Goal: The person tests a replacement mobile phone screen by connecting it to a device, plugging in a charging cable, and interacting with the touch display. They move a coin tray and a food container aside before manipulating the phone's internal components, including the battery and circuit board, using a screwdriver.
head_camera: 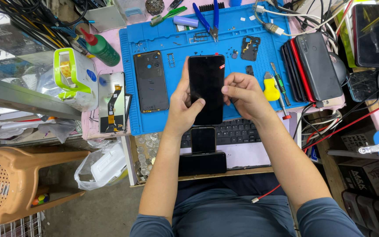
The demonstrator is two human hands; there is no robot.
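Note:
My left hand (181, 107) grips a black smartphone (206, 83) upright above the blue work mat (259, 44), thumb lying across its dark screen. My right hand (244, 94) pinches the phone's right edge with its fingertips. A small red tab sticks out near the phone's top right corner. On the mat to the left lies a black phone back cover (151, 81). Beside the mat rests a loose display panel (112, 102) with its flex cable showing.
Blue-handled pliers (211, 19), a yellow tool (270, 87) and small screwdrivers (279, 83) lie on the mat. A stack of phones (312, 66) sits right, a green bottle (101, 48) left. A keyboard (242, 131) and a small phone on a stand (203, 140) sit below.

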